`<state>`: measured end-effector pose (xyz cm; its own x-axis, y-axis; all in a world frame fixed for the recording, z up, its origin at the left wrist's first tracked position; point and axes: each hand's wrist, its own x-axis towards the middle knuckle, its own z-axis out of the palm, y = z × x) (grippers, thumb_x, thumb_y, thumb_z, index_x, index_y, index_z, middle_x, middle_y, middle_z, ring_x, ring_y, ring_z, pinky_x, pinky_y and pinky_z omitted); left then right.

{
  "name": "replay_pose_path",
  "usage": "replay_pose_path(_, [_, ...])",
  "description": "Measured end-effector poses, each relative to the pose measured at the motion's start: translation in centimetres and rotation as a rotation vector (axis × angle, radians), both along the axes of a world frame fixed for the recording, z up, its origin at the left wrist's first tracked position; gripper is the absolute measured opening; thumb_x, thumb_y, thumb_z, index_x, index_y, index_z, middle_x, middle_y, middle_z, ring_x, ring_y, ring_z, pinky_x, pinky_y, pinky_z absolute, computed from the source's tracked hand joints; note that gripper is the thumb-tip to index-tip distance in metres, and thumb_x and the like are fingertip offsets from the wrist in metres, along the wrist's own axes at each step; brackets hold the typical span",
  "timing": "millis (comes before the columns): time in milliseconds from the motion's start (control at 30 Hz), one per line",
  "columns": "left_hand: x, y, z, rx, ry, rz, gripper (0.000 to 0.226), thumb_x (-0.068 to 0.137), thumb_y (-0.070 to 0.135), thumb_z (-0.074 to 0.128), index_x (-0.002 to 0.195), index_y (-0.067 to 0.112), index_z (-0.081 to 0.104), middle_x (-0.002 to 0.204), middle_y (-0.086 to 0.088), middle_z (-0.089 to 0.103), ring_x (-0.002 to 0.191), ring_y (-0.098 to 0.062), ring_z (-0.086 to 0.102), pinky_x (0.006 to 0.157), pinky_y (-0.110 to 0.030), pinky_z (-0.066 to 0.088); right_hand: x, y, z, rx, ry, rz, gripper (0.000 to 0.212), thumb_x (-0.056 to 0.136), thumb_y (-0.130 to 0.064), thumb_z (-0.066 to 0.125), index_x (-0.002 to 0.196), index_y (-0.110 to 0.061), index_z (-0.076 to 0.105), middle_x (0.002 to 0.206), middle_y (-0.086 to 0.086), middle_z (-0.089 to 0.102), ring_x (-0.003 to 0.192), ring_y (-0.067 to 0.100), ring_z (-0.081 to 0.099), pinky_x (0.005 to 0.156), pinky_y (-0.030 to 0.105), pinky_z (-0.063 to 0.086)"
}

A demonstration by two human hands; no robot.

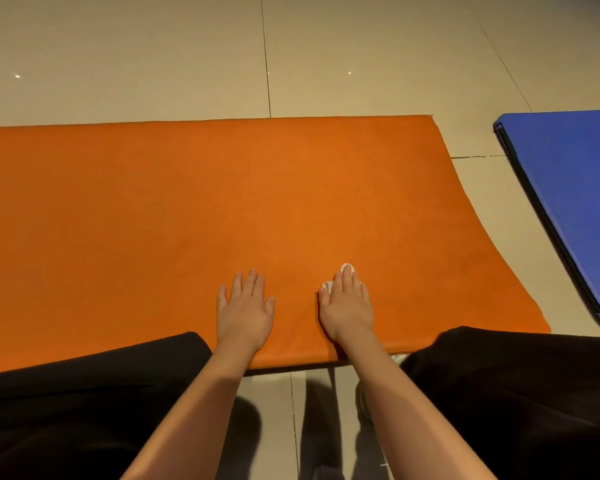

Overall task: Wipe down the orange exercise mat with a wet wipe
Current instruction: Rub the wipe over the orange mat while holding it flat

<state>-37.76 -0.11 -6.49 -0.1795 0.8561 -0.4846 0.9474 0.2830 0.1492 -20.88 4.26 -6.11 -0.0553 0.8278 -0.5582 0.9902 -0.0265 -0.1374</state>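
- The orange mat point(222, 209) lies flat on the tiled floor point(153, 57), its near edge at the person's knees
- The right hand point(347, 306) presses a white wet wipe point(346, 268) flat near that edge, fingers straight
- The left hand point(245, 311) rests flat beside it, fingers spread
- Bare mat stretches ahead and left; a blue mat point(575, 188) lies apart on the right

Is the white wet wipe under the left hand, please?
No, the white wet wipe peeks out beneath the right hand, flat on the orange exercise mat.
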Motion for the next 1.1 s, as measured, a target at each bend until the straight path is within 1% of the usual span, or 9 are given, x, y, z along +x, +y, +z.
replay_pose_path(200, [0.4, -0.3, -0.4, 0.037, 0.037, -0.004, 0.057, 0.105, 0.043, 0.016, 0.157, 0.021, 0.006, 0.165, 0.004, -0.001, 0.151, -0.018, -0.006, 0.121, -0.044, -0.002, -3.8, 0.4, -0.9, -0.051, 0.184, 0.173, 0.060, 0.104, -0.039, 0.013, 0.152, -0.006, -0.001, 0.159, 0.008, -0.013, 0.147, 0.018, -0.011, 0.117, 0.032, -0.008])
replay_pose_path(367, [-0.3, 0.9, -0.4, 0.064, -0.012, 0.026, 0.057, 0.104, 0.044, 0.024, 0.156, 0.022, 0.016, 0.163, 0.004, 0.010, 0.149, -0.019, 0.002, 0.120, -0.043, 0.003, -1.0, 3.0, -1.3, 0.021, 0.009, -0.019, 0.062, 0.103, -0.040, 0.012, 0.152, -0.006, -0.004, 0.159, 0.009, -0.013, 0.147, 0.020, -0.011, 0.117, 0.034, -0.008])
replay_pose_path(433, [-0.5, 2.3, -0.7, 0.065, -0.049, 0.029, 0.058, 0.104, 0.044, 0.023, 0.156, 0.020, 0.014, 0.164, 0.003, 0.007, 0.150, -0.019, 0.000, 0.121, -0.041, 0.001, -2.6, 1.8, -1.0, 0.025, 0.075, -0.009, 0.063, 0.103, -0.040, 0.014, 0.151, -0.004, -0.005, 0.159, 0.011, -0.015, 0.146, 0.021, -0.013, 0.117, 0.033, -0.010])
replay_pose_path(533, [-0.6, 3.4, -1.5, 0.054, -0.043, 0.002, 0.059, 0.105, 0.044, 0.019, 0.157, 0.020, 0.006, 0.165, 0.003, -0.003, 0.150, -0.017, -0.008, 0.121, -0.041, -0.005, -4.7, 1.2, -1.2, -0.003, 0.221, 0.136, 0.061, 0.104, -0.039, 0.014, 0.152, -0.006, -0.004, 0.159, 0.008, -0.014, 0.146, 0.018, -0.013, 0.117, 0.032, -0.011])
replay_pose_path(600, [-0.4, 3.1, -2.2, 0.089, -0.018, -0.011, 0.059, 0.104, 0.044, 0.013, 0.157, 0.019, 0.005, 0.165, 0.003, -0.003, 0.151, -0.018, -0.009, 0.121, -0.042, -0.006, -4.0, 3.2, -1.8, 0.017, 0.190, 0.192, 0.059, 0.104, -0.038, 0.014, 0.152, -0.008, -0.003, 0.159, 0.006, -0.014, 0.146, 0.017, -0.013, 0.116, 0.031, -0.009])
replay_pose_path(733, [-0.4, 2.8, -2.6, 0.119, 0.006, -0.019, 0.082, 0.084, 0.052, -0.012, 0.157, 0.019, 0.006, 0.164, 0.003, -0.002, 0.151, -0.018, -0.008, 0.120, -0.042, -0.007, -2.2, 4.9, -2.7, 0.128, 0.027, -0.030, 0.060, 0.103, -0.038, 0.014, 0.152, -0.006, -0.002, 0.159, 0.009, -0.013, 0.147, 0.020, -0.011, 0.117, 0.033, -0.008])
replay_pose_path(800, [-0.3, 3.0, -2.8, 0.103, 0.006, -0.016, 0.086, 0.080, 0.053, -0.016, 0.157, 0.020, 0.004, 0.164, 0.004, -0.004, 0.150, -0.017, -0.010, 0.119, -0.041, -0.009, -3.7, 3.5, -2.7, 0.132, 0.071, -0.025, 0.062, 0.103, -0.039, 0.012, 0.151, -0.004, -0.004, 0.159, 0.011, -0.015, 0.146, 0.022, -0.014, 0.117, 0.033, -0.011])
replay_pose_path(967, [-0.2, 3.4, -2.7, 0.077, 0.008, 0.000, 0.059, 0.104, 0.044, 0.018, 0.157, 0.022, 0.003, 0.164, 0.006, -0.005, 0.150, -0.015, -0.010, 0.120, -0.041, -0.007, -4.6, 5.8, -3.4, 0.115, 0.209, 0.263, 0.059, 0.104, -0.039, 0.013, 0.152, -0.008, -0.002, 0.159, 0.007, -0.012, 0.147, 0.017, -0.012, 0.117, 0.032, -0.009])
replay_pose_path(1100, [-0.5, 4.1, -2.6, 0.155, -0.020, 0.030, 0.062, 0.098, 0.048, 0.022, 0.152, 0.018, 0.031, 0.160, 0.000, 0.025, 0.148, -0.021, 0.015, 0.118, -0.042, 0.010, -2.3, 7.7, -3.7, 0.154, 0.027, 0.021, 0.060, 0.103, -0.039, 0.012, 0.152, -0.006, -0.003, 0.159, 0.009, -0.012, 0.147, 0.020, -0.011, 0.118, 0.034, -0.007])
